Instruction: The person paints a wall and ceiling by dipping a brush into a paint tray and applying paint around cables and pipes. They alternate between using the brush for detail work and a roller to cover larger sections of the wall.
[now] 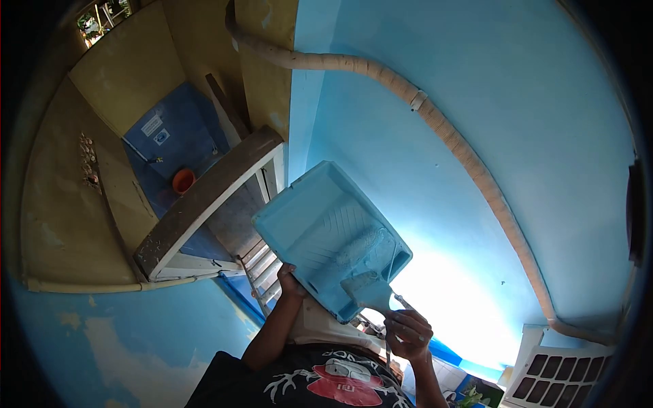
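My left hand [291,281] grips the lower left edge of a blue paint tray [309,211], its fingers mostly hidden behind the rim. The tray is tilted, with ribs on its slope and wet light-blue paint [371,248] pooled and smeared toward its lower right end. In my right hand [408,332] is the handle of a wide paintbrush [371,291], closed between the fingers. The brush head, coated in blue paint, overlaps the lower right corner of the tray in this view.
A cloth-wrapped pipe [462,143] curves along the light-blue wall [544,88]. To the left, a brown-topped wooden ledge [211,197] borders an opening with an orange bucket [183,181] beyond. A ladder [260,268] stands behind my left arm; a white vent grille [561,377] is at lower right.
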`<state>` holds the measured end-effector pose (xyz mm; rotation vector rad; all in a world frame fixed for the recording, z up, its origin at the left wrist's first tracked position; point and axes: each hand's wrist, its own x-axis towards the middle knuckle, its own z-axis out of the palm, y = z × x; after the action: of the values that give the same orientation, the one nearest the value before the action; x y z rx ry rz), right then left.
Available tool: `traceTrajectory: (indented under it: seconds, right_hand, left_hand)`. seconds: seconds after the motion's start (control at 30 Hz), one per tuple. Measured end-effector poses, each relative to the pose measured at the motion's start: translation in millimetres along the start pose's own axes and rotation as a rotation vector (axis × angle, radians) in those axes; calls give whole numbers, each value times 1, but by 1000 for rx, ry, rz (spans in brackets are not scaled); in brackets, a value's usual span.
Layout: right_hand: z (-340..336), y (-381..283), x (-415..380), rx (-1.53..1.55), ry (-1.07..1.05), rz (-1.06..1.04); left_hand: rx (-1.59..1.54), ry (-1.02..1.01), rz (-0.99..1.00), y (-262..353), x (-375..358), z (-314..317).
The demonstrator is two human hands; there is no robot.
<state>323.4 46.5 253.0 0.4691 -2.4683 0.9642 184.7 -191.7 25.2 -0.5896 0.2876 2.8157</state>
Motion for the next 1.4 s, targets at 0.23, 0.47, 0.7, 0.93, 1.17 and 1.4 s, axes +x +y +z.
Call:
traceTrajectory:
  seconds: [0.23, 0.47, 0.7, 0.93, 1.17, 1.4]
  right_hand:
    - [27, 8, -39, 3, -50, -115]
    - [25, 35, -66, -12, -80, 153]
    - [30, 48, -86, 9, -178, 277]
    - [30, 58, -83, 52, -274, 347]
    - [-25, 59, 16, -24, -516, 365]
    - [-92, 24, 262, -458, 273, -190]
  left_hand:
    - [35, -5, -9, 1, 0, 4]
    - [-17, -109, 13, 1, 4, 1]
    - [-17, -74, 54, 1, -2, 16]
    - [-27, -143, 33, 1, 2, 5]
    - [-17, -167, 28, 2, -1, 15]
    - [-7, -143, 38, -1, 3, 8]
